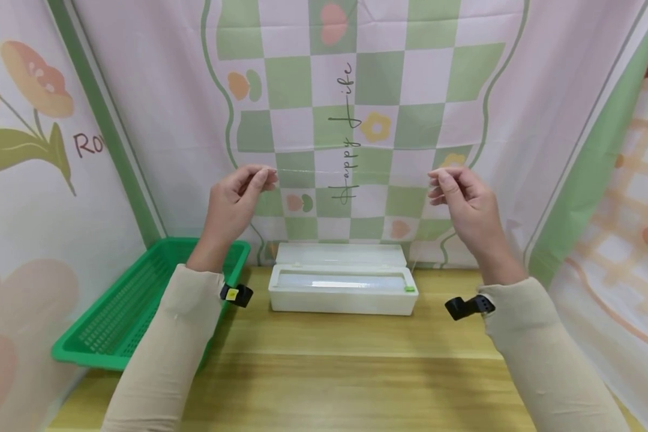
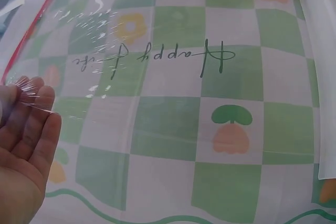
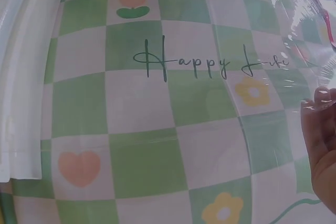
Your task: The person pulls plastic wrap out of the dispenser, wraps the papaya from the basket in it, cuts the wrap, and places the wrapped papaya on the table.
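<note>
A clear sheet of cling film (image 1: 329,172) is stretched between both hands at chest height, its top edge showing as a thin bright line. My left hand (image 1: 234,198) pinches its left corner between thumb and fingers, and my right hand (image 1: 468,201) pinches the right corner. Wrinkles gather in the film (image 2: 94,51) by the fingers in the left wrist view. Below and between the hands, a white cling film dispenser (image 1: 342,303) stands on the table with its lid (image 1: 340,255) raised and a shiny roll (image 1: 302,281) inside. How far the transparent film reaches down is hard to see.
A green plastic basket (image 1: 81,354) stands at the left, partly behind the left forearm. The wooden table (image 1: 356,372) extends in front of the dispenser. A checkered curtain (image 1: 378,78) hangs behind, with printed cloth walls on both sides. A small green cutter piece (image 1: 409,289) sits on the dispenser's right end.
</note>
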Demonstrator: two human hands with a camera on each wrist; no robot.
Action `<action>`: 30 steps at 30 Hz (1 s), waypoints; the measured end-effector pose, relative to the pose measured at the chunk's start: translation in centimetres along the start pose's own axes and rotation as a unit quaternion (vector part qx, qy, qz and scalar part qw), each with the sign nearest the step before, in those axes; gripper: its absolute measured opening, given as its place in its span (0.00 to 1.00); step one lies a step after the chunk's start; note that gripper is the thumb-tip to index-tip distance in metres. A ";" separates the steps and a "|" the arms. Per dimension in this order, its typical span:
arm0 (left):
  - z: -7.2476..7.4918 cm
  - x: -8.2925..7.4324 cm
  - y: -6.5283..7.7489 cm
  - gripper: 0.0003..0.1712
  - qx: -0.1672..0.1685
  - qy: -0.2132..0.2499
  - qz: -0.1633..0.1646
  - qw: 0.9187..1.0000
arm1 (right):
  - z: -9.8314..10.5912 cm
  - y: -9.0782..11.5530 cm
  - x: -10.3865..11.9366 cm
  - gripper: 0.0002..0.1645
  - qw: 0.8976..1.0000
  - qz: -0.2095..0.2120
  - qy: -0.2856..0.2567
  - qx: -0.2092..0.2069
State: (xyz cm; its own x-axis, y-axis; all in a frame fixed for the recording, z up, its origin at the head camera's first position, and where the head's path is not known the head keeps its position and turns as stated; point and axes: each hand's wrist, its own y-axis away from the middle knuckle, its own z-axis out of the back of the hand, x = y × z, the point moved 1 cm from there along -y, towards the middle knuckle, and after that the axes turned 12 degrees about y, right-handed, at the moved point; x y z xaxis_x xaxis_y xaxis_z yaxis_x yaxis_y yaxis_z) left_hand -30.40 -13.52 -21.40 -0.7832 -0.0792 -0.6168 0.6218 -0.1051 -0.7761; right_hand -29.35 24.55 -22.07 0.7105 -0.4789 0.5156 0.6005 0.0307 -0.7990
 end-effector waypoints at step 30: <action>-0.1 -0.2 5.9 0.12 0.059 0.050 0.016 0.997 | 0.7 6.4 -0.4 0.14 0.991 -0.005 -0.110 0.080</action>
State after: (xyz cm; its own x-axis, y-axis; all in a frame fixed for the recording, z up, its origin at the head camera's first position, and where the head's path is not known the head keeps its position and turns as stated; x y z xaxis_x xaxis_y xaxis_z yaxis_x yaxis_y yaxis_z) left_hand -26.57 -13.97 -25.87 -0.7548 0.0147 -0.6558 0.6372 -0.2209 -0.7384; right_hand -25.50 25.50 -27.18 0.7569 -0.2784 0.5912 0.6451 0.1735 -0.7442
